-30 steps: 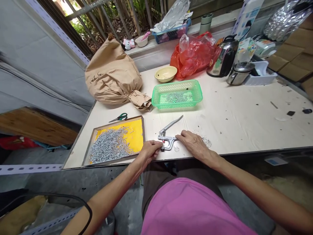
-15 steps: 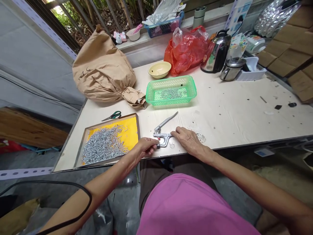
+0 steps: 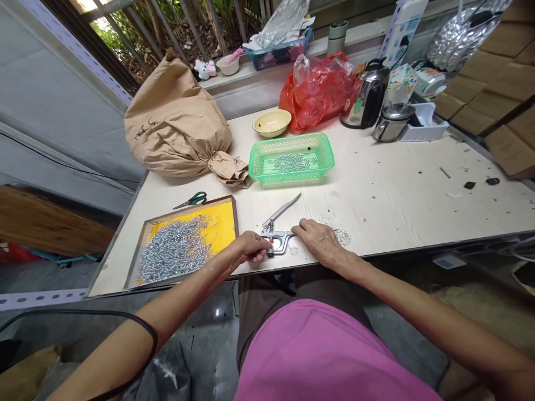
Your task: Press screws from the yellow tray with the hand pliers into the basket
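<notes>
A pair of metal snap-fastener pliers lies at the table's front edge, one handle raised and angled to the back right. My right hand is closed round the end of the lower handle. At the jaw end, with its small red part, my left hand has its fingers pinched together; whatever they hold is too small to make out. Left of that hand, a shallow tray lined with yellow holds a heap of small silver metal pieces. Behind the pliers, a green plastic basket contains more such pieces.
Green-handled scissors lie behind the tray. Further back are a brown paper sack, a cream bowl, a red plastic bag, a kettle and a metal cup. Cardboard stands at the right.
The view has shifted slightly. My left fingers have drawn a little back from the jaw, showing more of its dark lower end. My right hand keeps its hold on the handle.
</notes>
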Demonstrator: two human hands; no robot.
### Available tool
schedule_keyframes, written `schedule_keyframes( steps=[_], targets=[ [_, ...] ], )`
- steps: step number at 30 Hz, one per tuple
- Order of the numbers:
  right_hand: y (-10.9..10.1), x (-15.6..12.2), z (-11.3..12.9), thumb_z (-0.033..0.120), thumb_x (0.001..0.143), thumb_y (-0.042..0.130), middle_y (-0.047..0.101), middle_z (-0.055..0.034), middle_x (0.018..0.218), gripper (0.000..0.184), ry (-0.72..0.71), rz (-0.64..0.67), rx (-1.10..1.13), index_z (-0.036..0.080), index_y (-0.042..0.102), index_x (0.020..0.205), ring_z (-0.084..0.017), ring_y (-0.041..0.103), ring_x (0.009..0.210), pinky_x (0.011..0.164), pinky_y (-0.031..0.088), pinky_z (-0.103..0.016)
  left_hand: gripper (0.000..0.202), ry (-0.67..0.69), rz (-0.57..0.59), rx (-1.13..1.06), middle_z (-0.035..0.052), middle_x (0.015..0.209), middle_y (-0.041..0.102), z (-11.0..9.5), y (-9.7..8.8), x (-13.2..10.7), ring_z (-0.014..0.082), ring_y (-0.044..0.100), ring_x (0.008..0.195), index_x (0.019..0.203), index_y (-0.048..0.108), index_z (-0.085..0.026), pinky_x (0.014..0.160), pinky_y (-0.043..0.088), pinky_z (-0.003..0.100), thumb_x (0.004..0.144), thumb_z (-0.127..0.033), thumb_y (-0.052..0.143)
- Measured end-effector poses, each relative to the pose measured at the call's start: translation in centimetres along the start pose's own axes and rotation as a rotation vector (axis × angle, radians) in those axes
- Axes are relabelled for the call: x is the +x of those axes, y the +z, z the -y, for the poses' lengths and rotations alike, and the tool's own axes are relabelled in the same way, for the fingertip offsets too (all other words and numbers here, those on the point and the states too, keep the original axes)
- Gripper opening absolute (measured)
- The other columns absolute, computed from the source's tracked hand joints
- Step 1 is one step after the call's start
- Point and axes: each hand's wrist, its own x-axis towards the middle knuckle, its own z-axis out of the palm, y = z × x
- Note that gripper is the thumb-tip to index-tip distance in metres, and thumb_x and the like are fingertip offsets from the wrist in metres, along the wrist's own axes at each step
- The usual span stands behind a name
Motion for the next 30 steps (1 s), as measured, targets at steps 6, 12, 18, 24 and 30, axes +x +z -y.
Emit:
schedule_keyframes(
  steps=[6, 12, 18, 24, 30],
  targets=[
    [-0.8, -0.1, -0.1, 0.017, 0.094, 0.04, 0.057, -0.0087, 0.102, 0.024, -0.002, 0.048, 0.042, 0.021, 0.058, 0.109, -0.02, 0.052, 0.092, 0.068, 0.038, -0.028, 0.024, -0.002, 0.016, -0.011, -0.0047, 0.039, 0.049, 0.3, -0.1, 0.2, 0.0042, 0.036, 0.031, 0.057, 0.056, -0.013, 0.038, 0.025, 0.02, 0.069, -0.025, 0.072],
    [-2.1, 2.3, -2.5, 0.044, 0.077, 0.067, 0.035, -0.0176, 0.143, 0.068, -0.095, -0.012, 0.088, 0.019, 0.042, 0.135, -0.033, 0.035, 0.126, 0.098, 0.033, -0.048, 0.034, 0.058, 0.006, -0.036, -0.0036, 0.038, 0.048, 0.9, 0.2, -0.3, 0.0056, 0.04, 0.031, 0.051, 0.051, -0.014, 0.037, 0.025, 0.02, 0.063, -0.032, 0.077],
    [-1.7, 5.7, -4.5, 0.064, 0.055, 0.073, 0.036, -0.0239, 0.142, 0.113, -0.159, 0.137, 0.076, 0.01, 0.029, 0.144, -0.039, 0.033, 0.127, 0.103, 0.022, -0.06, 0.037, 0.082, 0.02, -0.046, -0.0031, 0.036, 0.048, 1.1, 0.6, -1.1, 0.006, 0.039, 0.03, 0.049, 0.051, -0.014, 0.037, 0.023, 0.02, 0.061, -0.037, 0.077],
    [-2.2, 6.0, -4.4, 0.073, 0.053, 0.068, 0.053, -0.0182, 0.117, 0.095, -0.224, 0.075, 0.001, 0.011, 0.053, 0.124, -0.037, 0.041, 0.112, 0.099, 0.018, -0.064, 0.035, 0.046, 0.008, -0.085, -0.0042, 0.036, 0.047, 1.4, 0.7, -0.9, 0.0058, 0.039, 0.03, 0.051, 0.05, -0.014, 0.037, 0.022, 0.02, 0.062, -0.034, 0.077],
    [-3.1, 5.5, -3.9, 0.063, 0.057, 0.074, 0.054, -0.0152, 0.115, 0.079, -0.177, 0.119, 0.048, 0.014, 0.057, 0.117, -0.033, 0.044, 0.106, 0.09, 0.034, -0.049, 0.03, 0.006, -0.004, -0.185, -0.0055, 0.037, 0.046, 1.5, 1.2, -1.1, 0.0045, 0.037, 0.03, 0.052, 0.05, -0.014, 0.037, 0.023, 0.02, 0.065, -0.025, 0.074]
  ],
)
